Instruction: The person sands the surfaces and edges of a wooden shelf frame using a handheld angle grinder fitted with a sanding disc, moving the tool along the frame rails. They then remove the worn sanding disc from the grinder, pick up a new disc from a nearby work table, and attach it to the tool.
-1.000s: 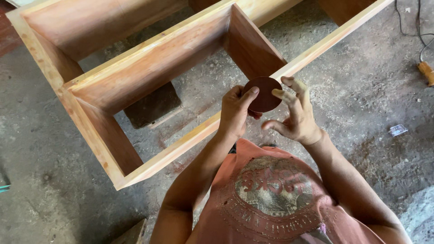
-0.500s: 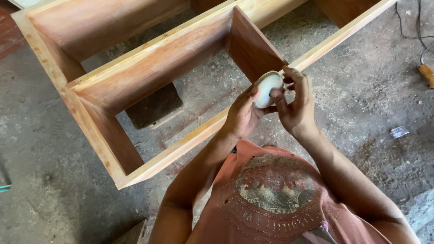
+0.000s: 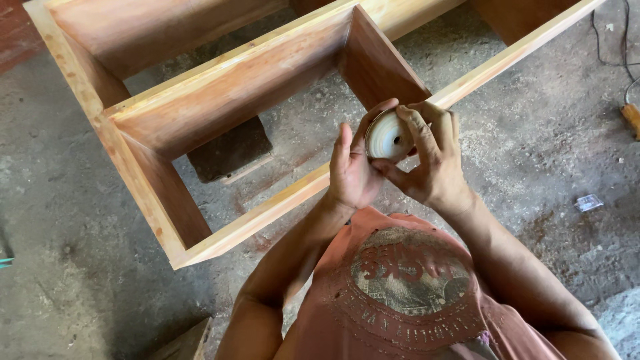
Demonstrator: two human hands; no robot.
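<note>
Pale round disc (image 3: 389, 137), frame centre: pinched between left hand (image 3: 353, 170) and right hand (image 3: 430, 160); best gripped by its rim, held level above wooden frame (image 3: 220, 87).

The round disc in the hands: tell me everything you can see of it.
The disc is small, round and flat, its facing side pale cream with faint grey swirls and a dark centre hole. It looks like a sanding disc, though the material is unclear. It is held on edge in the air above the wooden frame. Left hand and right hand grip its rim, fingers covering parts.
</note>
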